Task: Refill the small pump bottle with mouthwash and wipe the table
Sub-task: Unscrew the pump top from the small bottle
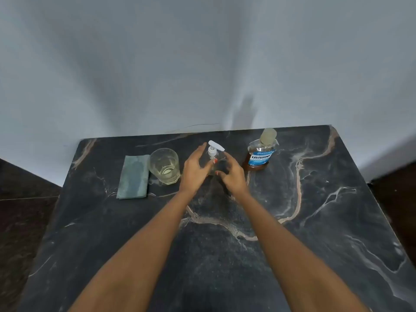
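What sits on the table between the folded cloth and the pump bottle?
In the head view, a clear glass tumbler stands between the folded cloth and the pump bottle, close beside the cloth; the left hand is there too.

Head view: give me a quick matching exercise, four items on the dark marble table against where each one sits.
Items:
1. folded grey-green cloth
2. clear drinking glass
3. small clear pump bottle with white pump
4. Listerine mouthwash bottle with blue label

Places:
A. between both hands
B. farthest left
C. farthest right
D. just right of the cloth

Pairs: 1-B, 2-D, 3-A, 4-C
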The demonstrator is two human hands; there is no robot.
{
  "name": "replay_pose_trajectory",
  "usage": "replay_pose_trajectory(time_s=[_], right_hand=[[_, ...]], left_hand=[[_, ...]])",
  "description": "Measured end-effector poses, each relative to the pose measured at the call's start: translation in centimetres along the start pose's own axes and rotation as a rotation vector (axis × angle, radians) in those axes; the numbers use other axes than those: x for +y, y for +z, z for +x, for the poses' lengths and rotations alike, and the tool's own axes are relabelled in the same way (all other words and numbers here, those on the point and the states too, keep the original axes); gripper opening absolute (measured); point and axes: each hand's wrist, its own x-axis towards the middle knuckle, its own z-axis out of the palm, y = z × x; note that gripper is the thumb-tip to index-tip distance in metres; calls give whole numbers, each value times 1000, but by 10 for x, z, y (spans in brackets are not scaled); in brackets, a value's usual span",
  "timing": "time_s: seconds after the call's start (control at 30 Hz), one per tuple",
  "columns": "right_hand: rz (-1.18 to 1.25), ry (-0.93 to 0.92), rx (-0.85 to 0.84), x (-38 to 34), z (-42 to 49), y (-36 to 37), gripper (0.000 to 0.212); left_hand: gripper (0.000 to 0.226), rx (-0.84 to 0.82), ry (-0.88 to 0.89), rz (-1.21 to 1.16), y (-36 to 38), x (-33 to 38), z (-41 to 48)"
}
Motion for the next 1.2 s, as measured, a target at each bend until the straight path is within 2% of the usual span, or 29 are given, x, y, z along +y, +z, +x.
replay_pose_trajectory(time_s=[0.2, 0.53, 0.83, 1.2], right_hand=[[92, -26, -79, -2, 17, 6, 54], [28, -60, -113, -5, 8, 2, 50], [-49, -146, -95, -6, -59, -17, 46], [21, -166, -47, 11, -154, -24, 51]], left_hand=[[47, 0, 0, -126, 6, -5, 7], [43, -4, 4, -175, -2, 1, -4], [44, -115, 13, -300, -24, 25, -63], [47, -126, 54, -392, -25, 37, -159]])
